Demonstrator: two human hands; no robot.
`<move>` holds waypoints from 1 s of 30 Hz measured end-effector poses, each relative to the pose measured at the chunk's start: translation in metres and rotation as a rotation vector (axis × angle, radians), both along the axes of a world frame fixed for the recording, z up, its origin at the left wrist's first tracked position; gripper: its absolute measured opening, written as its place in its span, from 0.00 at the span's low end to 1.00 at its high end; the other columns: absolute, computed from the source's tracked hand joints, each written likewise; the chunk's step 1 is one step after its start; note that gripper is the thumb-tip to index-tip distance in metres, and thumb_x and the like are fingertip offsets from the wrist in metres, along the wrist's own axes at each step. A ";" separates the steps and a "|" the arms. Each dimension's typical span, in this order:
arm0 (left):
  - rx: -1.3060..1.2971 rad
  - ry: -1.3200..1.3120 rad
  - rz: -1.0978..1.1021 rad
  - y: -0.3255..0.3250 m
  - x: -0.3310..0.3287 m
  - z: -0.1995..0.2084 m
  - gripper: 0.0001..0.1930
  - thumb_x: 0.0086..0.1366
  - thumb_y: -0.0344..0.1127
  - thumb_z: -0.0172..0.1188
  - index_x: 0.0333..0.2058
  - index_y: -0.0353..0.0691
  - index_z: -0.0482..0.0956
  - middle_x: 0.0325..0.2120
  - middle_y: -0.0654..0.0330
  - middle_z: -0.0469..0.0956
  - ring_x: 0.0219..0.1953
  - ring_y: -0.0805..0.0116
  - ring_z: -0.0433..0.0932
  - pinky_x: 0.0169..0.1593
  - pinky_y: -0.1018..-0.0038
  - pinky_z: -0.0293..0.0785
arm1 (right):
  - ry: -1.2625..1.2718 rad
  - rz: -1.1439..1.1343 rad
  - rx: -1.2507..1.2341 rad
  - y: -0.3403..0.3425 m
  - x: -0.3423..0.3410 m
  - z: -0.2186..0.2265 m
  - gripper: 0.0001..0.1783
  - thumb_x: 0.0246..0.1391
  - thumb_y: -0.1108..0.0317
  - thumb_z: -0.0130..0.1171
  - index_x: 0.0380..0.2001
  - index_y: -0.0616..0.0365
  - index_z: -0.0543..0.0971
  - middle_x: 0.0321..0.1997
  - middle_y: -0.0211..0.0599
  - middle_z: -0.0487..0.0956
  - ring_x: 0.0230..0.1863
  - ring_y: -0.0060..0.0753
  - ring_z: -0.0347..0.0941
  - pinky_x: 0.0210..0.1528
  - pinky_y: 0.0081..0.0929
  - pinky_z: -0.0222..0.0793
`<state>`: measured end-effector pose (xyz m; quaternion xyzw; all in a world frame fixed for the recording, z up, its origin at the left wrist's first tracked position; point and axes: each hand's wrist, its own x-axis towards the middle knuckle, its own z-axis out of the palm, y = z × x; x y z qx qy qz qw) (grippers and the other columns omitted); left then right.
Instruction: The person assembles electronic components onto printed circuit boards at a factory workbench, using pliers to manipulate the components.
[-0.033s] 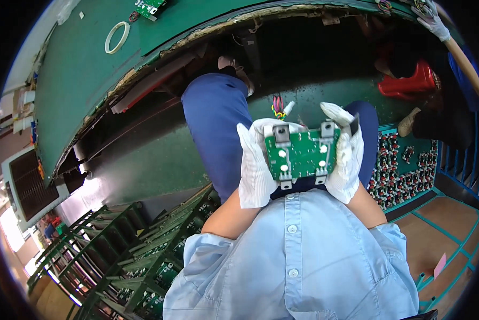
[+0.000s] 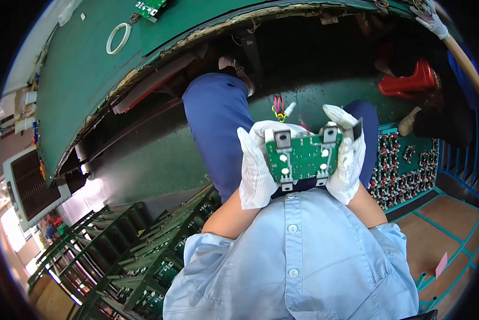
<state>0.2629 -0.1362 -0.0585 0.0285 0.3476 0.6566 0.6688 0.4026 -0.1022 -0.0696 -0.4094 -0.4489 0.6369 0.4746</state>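
Between my two white-gloved hands, above my lap, is a green circuit board [image 2: 302,158]. Its face toward me carries white blobs and dark metal tabs at the corners. My left hand [image 2: 256,168] grips the board's left edge, and my right hand [image 2: 347,160] is closed round its right edge. Some fingers are hidden behind the board. A bundle of coloured wires [image 2: 279,109] with a white connector [image 2: 289,109] sticks out beyond the board's far side.
A green workbench [image 2: 85,80] curves across the far left, bearing a tape ring [image 2: 118,38] and another circuit board [image 2: 150,8]. Green racks of boards [image 2: 138,266] stand at lower left. On the right are a tray of small parts [image 2: 405,170], a red stool [image 2: 410,81] and a co-worker's gloved hand [image 2: 432,24].
The board and both hands have shifted very slightly; my hold on it stays the same.
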 end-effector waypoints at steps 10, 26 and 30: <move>0.171 0.117 -0.126 -0.015 0.020 0.015 0.38 0.60 0.66 0.27 0.42 0.32 0.68 0.39 0.47 0.72 0.39 0.58 0.75 0.43 0.65 0.74 | -0.041 -0.025 0.184 -0.018 0.020 0.010 0.19 0.57 0.64 0.42 0.48 0.65 0.65 0.49 0.43 0.69 0.48 0.33 0.67 0.52 0.29 0.59; 0.001 0.313 -0.040 -0.007 0.035 0.007 0.24 0.67 0.48 0.32 0.59 0.46 0.51 0.54 0.54 0.60 0.55 0.63 0.63 0.54 0.66 0.65 | -0.060 0.035 -0.331 -0.008 0.021 0.018 0.21 0.59 0.55 0.40 0.45 0.60 0.68 0.36 0.32 0.73 0.31 0.15 0.68 0.32 0.13 0.66; -0.036 0.262 -0.053 -0.003 0.035 0.007 0.23 0.68 0.46 0.31 0.59 0.44 0.52 0.54 0.55 0.60 0.54 0.64 0.64 0.54 0.69 0.64 | 0.038 0.036 -0.364 -0.007 0.024 0.003 0.21 0.58 0.55 0.41 0.45 0.60 0.68 0.34 0.31 0.73 0.29 0.13 0.68 0.29 0.11 0.65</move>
